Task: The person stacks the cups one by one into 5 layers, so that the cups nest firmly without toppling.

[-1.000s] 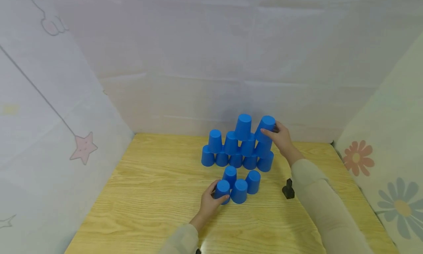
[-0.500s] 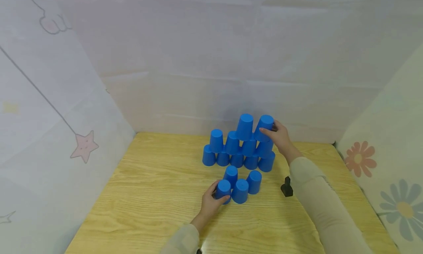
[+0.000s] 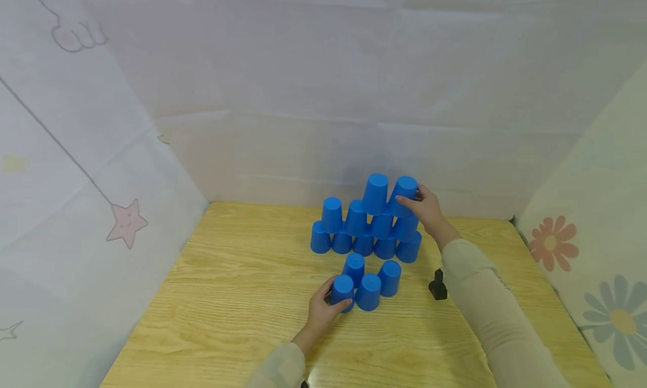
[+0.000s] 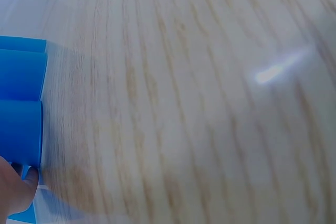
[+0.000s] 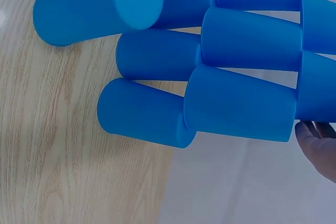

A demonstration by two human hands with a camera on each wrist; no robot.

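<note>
Upside-down blue cups form a stepped stack; several make the bottom row, with several above them. On the third level stands one cup, and beside it my right hand grips another cup from the right side. In the right wrist view that gripped cup appears to rest on the row below. My left hand holds a cup on the table, thumb in front. Close to that cup are three more upside-down cups, one of them beside it.
A small black object stands on the wooden table, right of the loose cups and near the right sleeve. A pale cloth wall rises behind the stack, and patterned cloth covers both sides.
The cup in my right hand has shifted slightly left, closer to its neighbour on the third level. My left hand keeps its hold on the front cup. The head view has shifted slightly.
</note>
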